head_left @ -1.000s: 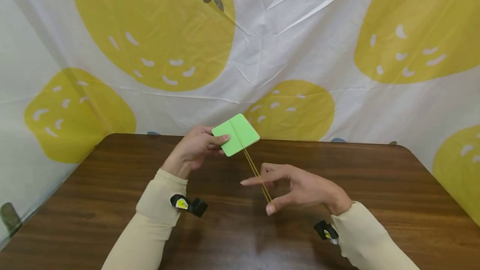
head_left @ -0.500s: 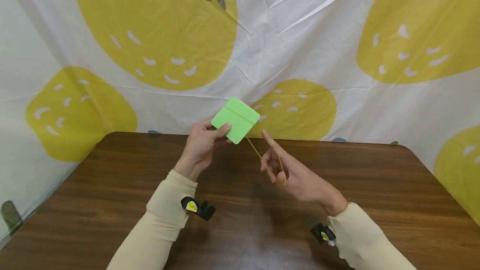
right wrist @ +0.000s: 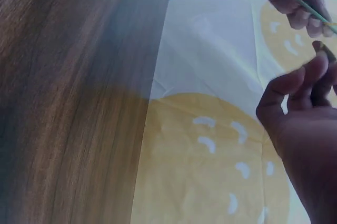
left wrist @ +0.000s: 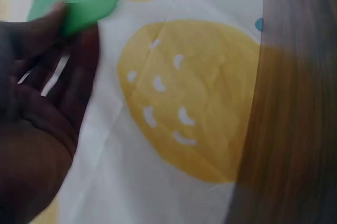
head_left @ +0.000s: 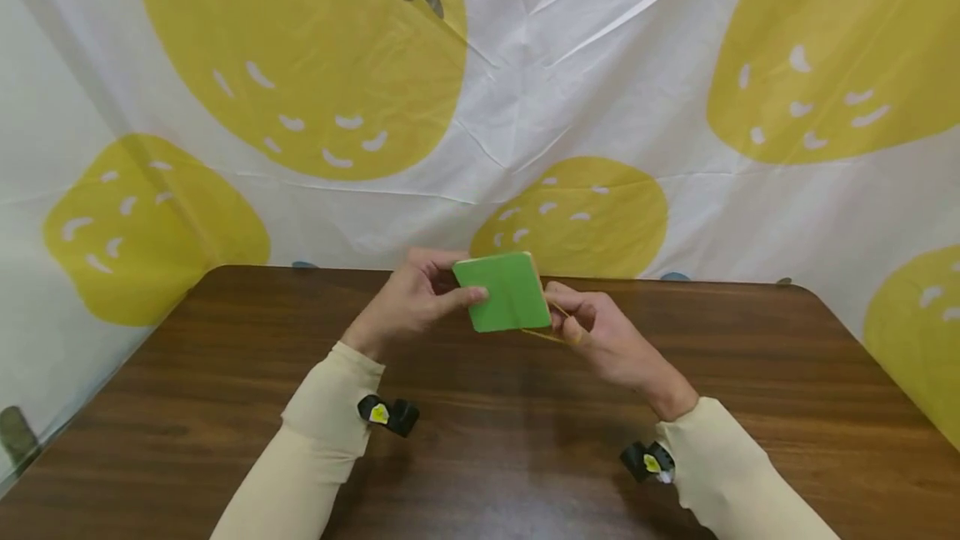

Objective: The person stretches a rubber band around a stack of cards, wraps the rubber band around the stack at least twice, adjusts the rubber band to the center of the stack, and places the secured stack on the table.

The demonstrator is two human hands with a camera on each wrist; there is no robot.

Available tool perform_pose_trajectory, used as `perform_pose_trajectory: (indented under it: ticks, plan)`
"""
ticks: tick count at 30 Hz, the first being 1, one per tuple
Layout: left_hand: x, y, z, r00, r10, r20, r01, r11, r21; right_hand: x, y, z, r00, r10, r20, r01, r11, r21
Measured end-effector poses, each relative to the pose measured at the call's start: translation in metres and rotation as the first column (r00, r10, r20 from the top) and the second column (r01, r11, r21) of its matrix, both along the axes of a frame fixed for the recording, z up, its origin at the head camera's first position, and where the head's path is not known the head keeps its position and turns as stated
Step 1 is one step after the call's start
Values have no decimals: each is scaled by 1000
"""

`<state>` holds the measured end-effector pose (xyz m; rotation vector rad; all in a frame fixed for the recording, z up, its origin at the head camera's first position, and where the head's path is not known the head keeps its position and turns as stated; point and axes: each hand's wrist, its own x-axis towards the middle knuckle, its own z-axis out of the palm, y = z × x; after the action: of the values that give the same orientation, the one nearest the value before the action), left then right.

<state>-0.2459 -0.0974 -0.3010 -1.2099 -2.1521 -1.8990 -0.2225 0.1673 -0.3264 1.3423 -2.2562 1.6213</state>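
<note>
My left hand (head_left: pixel 408 298) pinches a square green stack of cards (head_left: pixel 510 298), thumb on the front face and fingers behind. The stack is held up above the table, its pale edge showing at the top and right. A thin yellow rubber band (head_left: pixel 542 335) runs from the stack to my right hand (head_left: pixel 618 344), whose curled fingers and thumb hold it stretched at the stack's right side. In the left wrist view the band crosses the green face (left wrist: pixel 92 0) as a yellow line. The right wrist view shows the stack (right wrist: pixel 310 8) nearly edge-on.
Below both hands lies a dark brown wooden table (head_left: pixel 480 448). A white cloth with large yellow fruit shapes (head_left: pixel 577 215) hangs behind its far edge. Each sleeved wrist wears a small black camera (head_left: pixel 397 417).
The stack has turned in my left hand and its green face has darkened. My right hand has risen close to the stack's right side, so the stretched part of the band is shorter.
</note>
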Motion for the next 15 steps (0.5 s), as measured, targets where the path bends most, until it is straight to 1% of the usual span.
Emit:
perform_pose_trajectory:
  ticks: [1, 3, 6, 8, 11, 15]
  plan:
    - [1, 0, 1, 999, -10, -50, 7, 998, -65, 0, 0, 0, 1000, -11, 4, 11, 1000, -11]
    - [4, 1, 5, 989, -29, -147, 4, 986, -164, 0, -1, 0, 999, -41, 5, 41, 998, -39]
    - [8, 4, 9, 965, -42, -261, -29, 964, -264, 1, -2, 1, 993, -118, 1, 118, 991, -67]
    - [11, 7, 11, 948, -38, -317, -64, 950, -306, 2, -3, 1, 987, -161, 6, 161, 985, -63]
    - [15, 12, 14, 918, -42, -395, -110, 929, -353, 3, -5, 2, 976, -215, 41, 216, 976, -33]
    - [19, 16, 18, 884, -39, -466, -161, 910, -381, 5, -8, 3, 965, -253, 66, 253, 967, 4]
